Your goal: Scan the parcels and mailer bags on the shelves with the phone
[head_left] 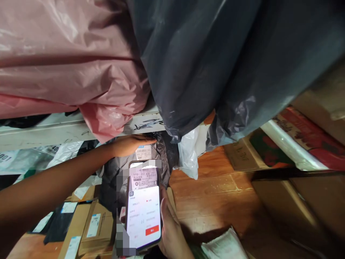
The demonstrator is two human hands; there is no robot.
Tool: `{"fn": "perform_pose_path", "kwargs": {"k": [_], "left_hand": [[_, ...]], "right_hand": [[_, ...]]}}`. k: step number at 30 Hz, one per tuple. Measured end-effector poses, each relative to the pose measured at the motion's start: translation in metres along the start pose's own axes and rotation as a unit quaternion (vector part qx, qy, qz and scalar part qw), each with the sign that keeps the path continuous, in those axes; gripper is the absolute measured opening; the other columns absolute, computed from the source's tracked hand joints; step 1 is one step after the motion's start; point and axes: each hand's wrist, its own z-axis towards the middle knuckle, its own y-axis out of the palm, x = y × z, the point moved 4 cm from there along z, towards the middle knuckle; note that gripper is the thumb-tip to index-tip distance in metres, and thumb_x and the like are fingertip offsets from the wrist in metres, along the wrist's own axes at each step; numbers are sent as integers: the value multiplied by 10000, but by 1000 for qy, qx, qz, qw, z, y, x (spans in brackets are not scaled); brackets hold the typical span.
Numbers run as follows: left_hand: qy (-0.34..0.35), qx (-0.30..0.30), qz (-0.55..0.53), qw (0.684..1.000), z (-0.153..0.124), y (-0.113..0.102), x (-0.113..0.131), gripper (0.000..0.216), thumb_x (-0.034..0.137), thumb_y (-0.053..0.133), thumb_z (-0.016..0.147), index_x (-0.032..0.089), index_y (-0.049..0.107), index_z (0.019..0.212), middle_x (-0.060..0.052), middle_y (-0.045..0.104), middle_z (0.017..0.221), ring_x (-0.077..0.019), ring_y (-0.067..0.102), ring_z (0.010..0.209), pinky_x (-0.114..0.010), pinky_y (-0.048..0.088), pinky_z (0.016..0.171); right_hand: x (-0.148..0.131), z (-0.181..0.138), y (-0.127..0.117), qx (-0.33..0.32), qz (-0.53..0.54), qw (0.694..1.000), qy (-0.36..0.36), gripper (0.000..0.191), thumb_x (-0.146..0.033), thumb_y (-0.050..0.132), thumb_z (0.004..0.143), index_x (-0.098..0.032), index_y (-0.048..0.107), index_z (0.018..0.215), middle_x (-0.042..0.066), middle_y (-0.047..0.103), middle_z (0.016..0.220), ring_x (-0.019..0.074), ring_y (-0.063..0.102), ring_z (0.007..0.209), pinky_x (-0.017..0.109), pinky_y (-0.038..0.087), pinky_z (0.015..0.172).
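In my right hand (171, 225) is a smartphone (144, 212), held upright with its lit screen towards me. The screen shows a camera picture of a printed label above a white form with a red button. Behind the phone is a dark grey plastic mailer parcel (111, 185) bearing a white shipping label (143, 152). My left hand (133, 144) reaches in from the left and lies along the parcel's top, just above the label, its fingers stretched out. A blocky blurred patch hides part of the area around the phone.
Large pink (67, 64) and dark grey (199, 64) plastic bags hang over a white shelf edge (48, 131) above my hands. Cardboard boxes (98, 228) with labels stand lower left. Wooden floor (199, 194) shows at right, beside more boxes (280, 205) and a white bag (225, 246).
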Motion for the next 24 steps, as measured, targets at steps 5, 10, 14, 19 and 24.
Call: {"fn": "perform_pose_path", "kwargs": {"k": [5,10,14,19,24], "left_hand": [[-28,1,-1,1000,-1,0,0,708,-26,347,829,364,436,1414,63,531,1413,-89,561,1222,-175,464,975],[-30,1,-2,1000,0,1,-1,680,-11,345,842,358,459,1401,63,537,1407,-91,568,1213,-167,471,956],[-27,4,-6,1000,0,3,-2,681,-1,348,850,372,437,1412,62,532,1413,-98,564,1220,-187,470,969],[-21,12,-8,1000,1,3,-1,653,6,344,850,336,469,1400,44,562,1387,-98,582,1195,-172,489,927],[-9,21,-4,1000,2,4,0,692,-25,336,816,327,484,1392,42,576,1374,-101,582,1195,-196,483,957]], "right_hand": [[0,-2,-2,1,39,999,8,823,-691,626,771,-253,391,1427,77,594,1364,248,616,1185,403,481,1019],[7,-1,-9,15,40,999,6,819,-681,619,785,-262,359,1438,72,554,1407,238,590,1220,395,479,1023],[-9,-2,8,-50,33,998,-10,805,-532,748,750,-279,337,1394,97,638,1303,279,650,1127,435,509,963],[-22,-5,23,-95,-44,994,-16,863,-220,835,634,-259,332,1335,100,713,1089,289,706,980,398,550,844],[-25,-8,26,-73,-53,996,11,997,-233,805,620,-243,194,1409,140,703,1132,328,688,1033,485,527,901]]}}
